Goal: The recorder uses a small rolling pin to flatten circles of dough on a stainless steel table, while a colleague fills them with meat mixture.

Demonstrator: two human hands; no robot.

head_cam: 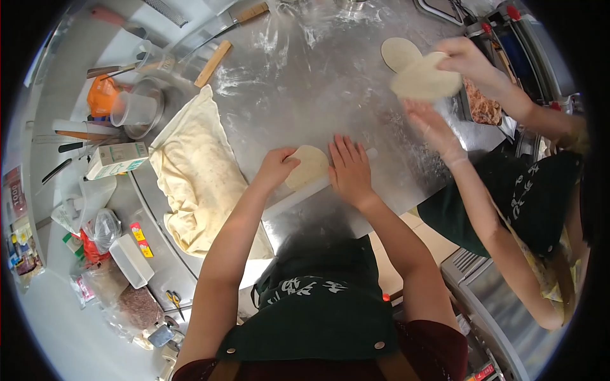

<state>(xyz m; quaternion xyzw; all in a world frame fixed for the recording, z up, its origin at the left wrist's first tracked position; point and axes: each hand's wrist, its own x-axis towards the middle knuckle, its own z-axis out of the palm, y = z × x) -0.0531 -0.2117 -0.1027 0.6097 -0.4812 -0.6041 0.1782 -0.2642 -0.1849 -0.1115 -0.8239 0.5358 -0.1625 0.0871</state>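
Note:
A round, flat dough wrapper [309, 164] lies on the steel table in front of me. My left hand [276, 167] pinches its left edge between thumb and fingers. Along its near side runs a white rolling pin [305, 191], slanting up to the right. My right hand [350, 170] lies flat across the pin with fingers stretched out, hiding part of it; the pin's far end shows beyond the fingers.
At right, a co-worker's hands [436, 126] hold a blurred wrapper [424, 78] beside another wrapper [399, 53]. A tray of minced filling [483, 102] is near them. A cream cloth [198, 176] covers something at left. A wooden-handled tool [213, 63] and scissors [174, 302] lie leftward.

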